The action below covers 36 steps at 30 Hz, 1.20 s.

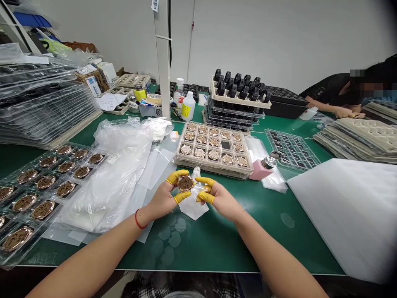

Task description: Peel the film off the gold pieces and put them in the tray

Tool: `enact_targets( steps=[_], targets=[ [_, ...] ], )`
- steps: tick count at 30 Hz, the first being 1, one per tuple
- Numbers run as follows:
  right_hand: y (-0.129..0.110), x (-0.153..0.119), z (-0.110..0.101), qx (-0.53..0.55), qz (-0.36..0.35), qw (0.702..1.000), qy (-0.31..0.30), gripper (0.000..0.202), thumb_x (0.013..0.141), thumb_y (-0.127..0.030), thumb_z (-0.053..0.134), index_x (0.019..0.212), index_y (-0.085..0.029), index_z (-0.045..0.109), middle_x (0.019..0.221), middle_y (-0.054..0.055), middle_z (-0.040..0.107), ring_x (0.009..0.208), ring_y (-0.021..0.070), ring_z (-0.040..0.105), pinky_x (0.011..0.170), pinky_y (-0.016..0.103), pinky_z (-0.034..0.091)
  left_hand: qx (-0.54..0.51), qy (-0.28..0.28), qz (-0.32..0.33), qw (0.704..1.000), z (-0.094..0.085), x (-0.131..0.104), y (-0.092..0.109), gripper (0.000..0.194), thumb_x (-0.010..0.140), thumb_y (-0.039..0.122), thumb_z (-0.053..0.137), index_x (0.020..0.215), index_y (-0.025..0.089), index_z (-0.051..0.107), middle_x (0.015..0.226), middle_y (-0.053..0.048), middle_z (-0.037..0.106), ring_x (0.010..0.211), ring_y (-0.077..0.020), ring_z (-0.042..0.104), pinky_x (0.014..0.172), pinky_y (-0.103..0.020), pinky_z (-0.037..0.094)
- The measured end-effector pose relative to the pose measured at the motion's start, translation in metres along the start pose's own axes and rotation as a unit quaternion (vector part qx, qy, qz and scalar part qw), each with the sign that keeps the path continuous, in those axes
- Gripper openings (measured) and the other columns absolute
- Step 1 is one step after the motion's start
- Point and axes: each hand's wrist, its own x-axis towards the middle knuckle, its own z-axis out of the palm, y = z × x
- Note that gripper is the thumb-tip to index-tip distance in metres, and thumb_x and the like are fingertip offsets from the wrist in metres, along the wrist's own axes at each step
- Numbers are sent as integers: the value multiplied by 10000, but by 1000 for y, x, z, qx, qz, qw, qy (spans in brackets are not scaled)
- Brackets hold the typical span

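Note:
My left hand (169, 192), in yellow finger cots, grips a rose-gold watch case (185, 183) by its rim. The case's dark, marked face is turned up to me. Close on its right, my right hand (217, 195), also in yellow finger cots, has thumb and fingers closed around what looks like a thin clear film (201, 188). Under both hands a white wipe (194, 209) lies on the green table. Just beyond stands a stack of beige trays (214, 165), the top one holding rows of similar watch cases, with one dark slot bare of a case.
At left, a clear tray (70, 174) holds more watch cases beside plastic bags (105, 186). A pink pump bottle (262, 169) stands right of the beige trays. White foam (347, 207) covers the right side. Black watches fill a raised tray (240, 99). A co-worker's hands (349, 112) are far right.

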Motion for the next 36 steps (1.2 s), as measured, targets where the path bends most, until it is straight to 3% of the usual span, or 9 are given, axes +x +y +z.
enact_targets(
  steps=[6,12,14,16,19,22,30,33,36],
  targets=[
    [-5,-4,-7,27,0,997,-69,460,801,-351,616,1205,-186,472,683,-9,585,631,138,539,638,297,420,-37,28,-13,999,-1,2,-2,505,733,264,693,1184,235,467,1121,-50,599,973,-195,615,901,-348,495],
    [-3,-4,-11,-84,7,989,-124,389,861,-355,530,1210,-191,483,626,-34,566,590,130,509,651,296,403,-115,2,-47,992,1,1,0,540,719,263,707,1189,220,445,1121,-68,606,965,-210,629,884,-357,505],
    [-3,-4,-15,-137,14,986,-96,461,852,-361,539,1269,-199,429,653,-31,578,630,143,520,638,288,407,-111,-11,-54,992,2,2,0,514,742,271,685,1192,225,441,1096,-61,620,978,-210,627,891,-359,503],
    [-4,-3,-20,-225,2,974,-18,450,835,-366,559,1244,-208,458,763,-2,601,709,159,531,654,292,414,-79,-23,-51,995,2,2,-2,495,760,275,664,1198,228,439,1070,-54,635,988,-210,622,902,-366,499],
    [-6,-3,-26,-340,-35,938,58,185,844,-302,532,983,-204,603,905,31,601,813,172,527,723,306,415,-27,-49,-46,997,2,3,-6,488,773,278,644,1212,226,438,1077,-58,639,983,-210,622,904,-380,499],
    [-8,-3,-25,-378,-54,923,38,96,828,-190,504,797,-192,596,862,23,596,819,169,520,731,298,409,-9,-73,-48,996,2,3,-9,482,785,274,625,1225,221,436,1099,-70,634,982,-212,625,907,-381,500],
    [-6,-5,-11,-486,-129,864,23,136,721,-55,542,703,-189,524,807,5,566,802,165,480,738,298,369,35,-65,-84,994,5,3,-6,522,770,235,613,1255,220,421,1042,-56,644,926,-199,635,837,-341,521],
    [-9,-6,-12,-453,-141,880,26,126,729,-68,526,692,-188,518,806,12,564,800,168,485,755,308,372,98,-46,-103,989,5,4,-8,506,758,242,616,1233,207,445,1006,-61,645,868,-202,634,776,-337,526],
    [-13,-7,-13,-303,-132,943,41,54,786,-170,523,741,-194,540,861,24,572,835,173,510,784,315,390,111,-29,-109,987,6,4,-10,493,748,247,621,1211,205,459,991,-60,640,846,-202,629,756,-335,520]
  ],
)
